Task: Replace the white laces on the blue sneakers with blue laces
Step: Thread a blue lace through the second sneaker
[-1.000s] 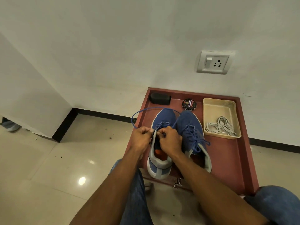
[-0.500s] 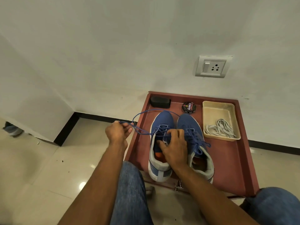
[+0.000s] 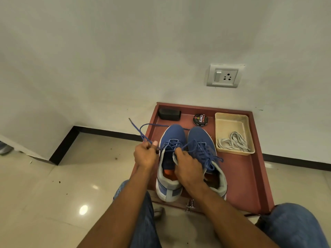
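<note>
Closest in, the left hand [image 3: 145, 154] is pinching the blue lace [image 3: 143, 136] just off the left edge of the red tray [image 3: 258, 176], with the free end trailing up and away from the fist. The right hand [image 3: 188, 168] is curling over the collar of the left sneaker [image 3: 170, 158]; it's probably pinching the tongue or the other strand, but honestly the fingertips are tucked under and I can't tell which.

That sneaker is only laced through its front eyelets so far, so this one looks half done. The right sneaker [image 3: 202, 145] beside it is already wearing a tied blue lace.

Handling-wise, the lace is looking light, floppy and thin, so it's going to flop everywhere unless it's gripped right near the stiff tip for threading. The shoe is soft mesh, so bracing it at the collar makes sense.

Further back, the white laces [image 3: 232, 142] are sitting in a cream basket [image 3: 231, 120], next to a polish tin [image 3: 200, 119] and a black brush [image 3: 169, 114].
</note>
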